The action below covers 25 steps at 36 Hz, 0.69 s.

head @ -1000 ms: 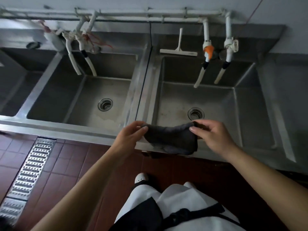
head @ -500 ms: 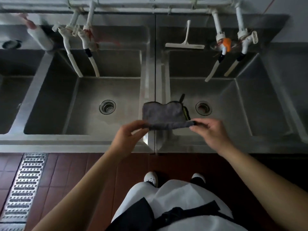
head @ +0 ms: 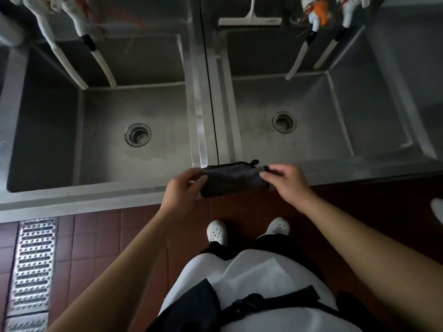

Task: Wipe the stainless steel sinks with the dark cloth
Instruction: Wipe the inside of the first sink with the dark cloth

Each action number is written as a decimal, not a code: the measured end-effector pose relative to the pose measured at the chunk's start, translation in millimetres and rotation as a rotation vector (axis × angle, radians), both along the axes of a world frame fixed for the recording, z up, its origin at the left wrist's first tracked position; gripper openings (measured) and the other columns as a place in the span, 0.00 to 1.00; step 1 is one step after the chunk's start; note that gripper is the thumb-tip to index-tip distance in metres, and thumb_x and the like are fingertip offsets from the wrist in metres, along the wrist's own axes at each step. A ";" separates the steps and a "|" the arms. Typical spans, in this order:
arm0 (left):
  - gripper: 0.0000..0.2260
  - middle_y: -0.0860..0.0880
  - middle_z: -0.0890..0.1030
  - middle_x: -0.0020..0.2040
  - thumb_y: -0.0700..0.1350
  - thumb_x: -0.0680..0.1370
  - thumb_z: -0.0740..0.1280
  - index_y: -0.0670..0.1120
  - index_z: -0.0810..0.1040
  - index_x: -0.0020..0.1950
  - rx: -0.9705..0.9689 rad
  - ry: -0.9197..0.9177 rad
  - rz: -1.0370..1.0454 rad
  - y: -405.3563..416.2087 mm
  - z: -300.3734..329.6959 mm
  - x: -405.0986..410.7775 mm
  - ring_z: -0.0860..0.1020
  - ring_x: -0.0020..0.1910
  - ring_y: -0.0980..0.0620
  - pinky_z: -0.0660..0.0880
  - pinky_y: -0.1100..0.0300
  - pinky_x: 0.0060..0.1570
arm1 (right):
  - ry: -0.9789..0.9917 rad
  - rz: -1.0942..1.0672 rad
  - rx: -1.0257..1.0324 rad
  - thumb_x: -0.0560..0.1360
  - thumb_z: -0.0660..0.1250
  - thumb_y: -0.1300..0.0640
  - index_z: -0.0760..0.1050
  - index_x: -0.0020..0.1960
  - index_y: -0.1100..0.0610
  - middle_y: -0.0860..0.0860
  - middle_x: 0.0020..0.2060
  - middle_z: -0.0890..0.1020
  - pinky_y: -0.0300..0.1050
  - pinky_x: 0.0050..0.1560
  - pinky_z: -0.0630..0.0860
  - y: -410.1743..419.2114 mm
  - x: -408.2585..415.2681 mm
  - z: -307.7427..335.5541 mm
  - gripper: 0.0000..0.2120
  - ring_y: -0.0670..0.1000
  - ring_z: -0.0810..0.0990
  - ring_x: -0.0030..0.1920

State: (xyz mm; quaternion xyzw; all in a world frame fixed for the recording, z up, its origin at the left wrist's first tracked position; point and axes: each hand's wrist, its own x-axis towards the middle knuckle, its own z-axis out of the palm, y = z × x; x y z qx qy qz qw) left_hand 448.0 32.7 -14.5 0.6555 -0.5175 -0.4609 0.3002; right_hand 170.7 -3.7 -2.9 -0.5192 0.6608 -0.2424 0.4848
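Left hand [head: 183,188]: nearest the body, in front of the torso, over the front rim; thumb and fingers pinch the left end of the cloth.
Right hand [head: 284,179]: at about the same reach, just right of the divider line; fingertips pinch the cloth's right end near its top edge.
Cloth [head: 232,179]: dark, folded into a short band, held stretched between both hands; long axis runs left to right, parallel with the front rim; a small hanging loop sticks up at its far right corner. It seems to hover at the rim, but whether it touches the steel I cannot tell.
Which hand is nearer: neither by much; the cloth sits centred between them, astride the seam where the two basins meet.
Front rim [head: 96,195]: just beneath the hands, running across the view.
Left sink [head: 107,149]: ahead and to the left of the cloth, drain mid-floor, faint water marks on the bottom.
Right sink [head: 323,130]: ahead and to the right, drain closer to the right hand's side.
Divider [head: 203,116]: straight ahead of the cloth, leading away from it.
Squeegee [head: 250,19]: farthest, on the back ledge.
Judged next: fold done, one hand should take the cloth and reach forward and down into a basin.
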 end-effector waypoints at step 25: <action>0.50 0.49 0.39 0.82 0.73 0.72 0.60 0.52 0.36 0.81 -0.107 -0.881 -0.489 5.1 -66.1 -45.0 0.36 0.80 0.47 0.38 0.41 0.77 | 0.782 0.697 -0.095 0.71 0.55 0.25 0.29 0.78 0.44 0.44 0.79 0.34 0.67 0.76 0.40 13.4 38.3 -66.9 0.50 0.52 0.34 0.79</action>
